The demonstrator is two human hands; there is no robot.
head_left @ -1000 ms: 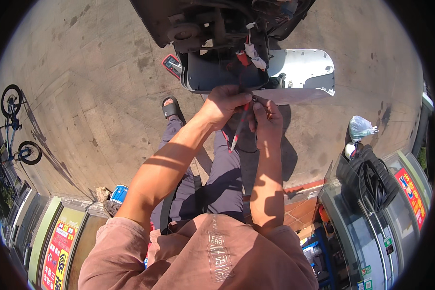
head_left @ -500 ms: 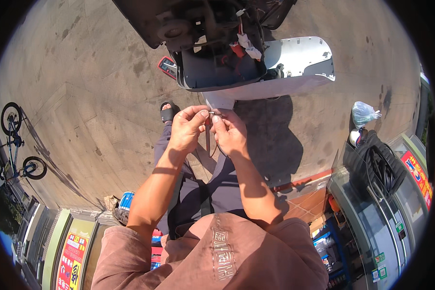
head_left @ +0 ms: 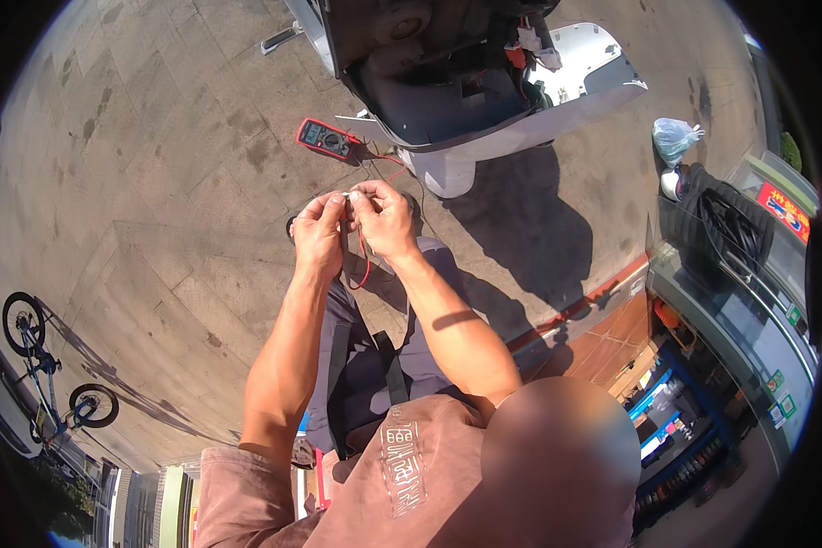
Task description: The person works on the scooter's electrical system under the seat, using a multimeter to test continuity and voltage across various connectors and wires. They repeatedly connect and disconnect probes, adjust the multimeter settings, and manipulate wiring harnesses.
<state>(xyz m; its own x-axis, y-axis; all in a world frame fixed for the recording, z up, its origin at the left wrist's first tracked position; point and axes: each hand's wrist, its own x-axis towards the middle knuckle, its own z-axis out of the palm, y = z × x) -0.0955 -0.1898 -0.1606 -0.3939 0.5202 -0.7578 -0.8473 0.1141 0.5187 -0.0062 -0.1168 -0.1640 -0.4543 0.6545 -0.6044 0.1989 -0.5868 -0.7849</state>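
Over my knees, my left hand (head_left: 318, 228) and my right hand (head_left: 383, 217) meet with closed fingertips. Pinched between them is a small silvery metal piece (head_left: 345, 194), too small to make out fully. A red test lead (head_left: 366, 271) loops down under my right hand, and a dark strip (head_left: 343, 245) hangs beside my left fingers. Past my hands, a red and dark grey multimeter (head_left: 327, 139) lies on the pavement with leads running from it. The fingers hide most of what they hold.
Ahead stands a white and black scooter body (head_left: 447, 100) with loose connectors (head_left: 532, 46). A detached white panel (head_left: 580, 59) sits beyond it. A tied plastic bag (head_left: 676, 140) and black tyres (head_left: 726, 215) are at the right. A bicycle (head_left: 46, 370) stands far left.
The view has turned, so the scooter body now sits further right and the multimeter shows in full. My hands appear further left, still together, and the red lead shows more plainly.
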